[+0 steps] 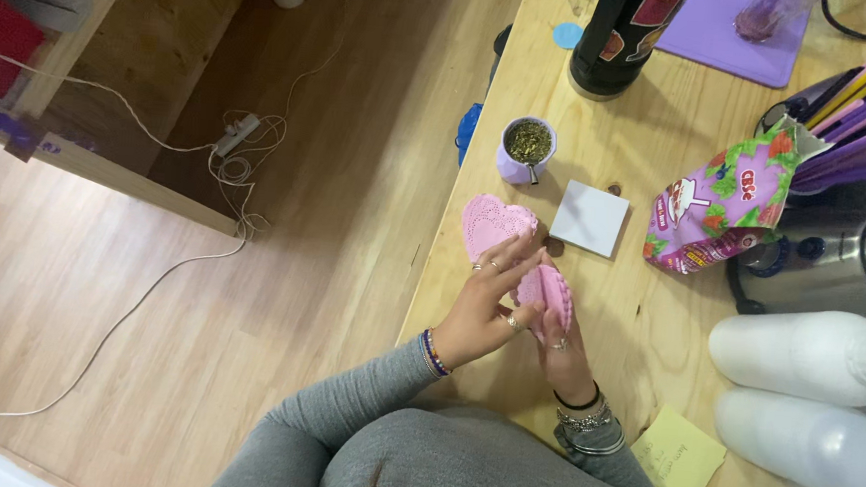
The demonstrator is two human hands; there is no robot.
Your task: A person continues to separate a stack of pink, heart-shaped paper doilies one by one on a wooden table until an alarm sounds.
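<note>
My left hand [484, 307] and my right hand [559, 350] meet over the near edge of a wooden table [638, 326]. Both pinch a folded pink lace paper doily [550, 293], held upright between the fingers. A second pink heart-shaped doily [489, 225] lies flat on the table just beyond my left fingertips. Rings sit on both hands, with a beaded band on the left wrist and metal bangles on the right.
Beyond the doilies stand a lilac cup of green herbs [527, 149], a white paper pad [590, 218], a pink snack bag [721, 206] and a dark bottle [621, 34]. White plastic bottles [804, 397] and a yellow note [678, 457] lie right. A power strip [234, 136] and its cord lie on the floor.
</note>
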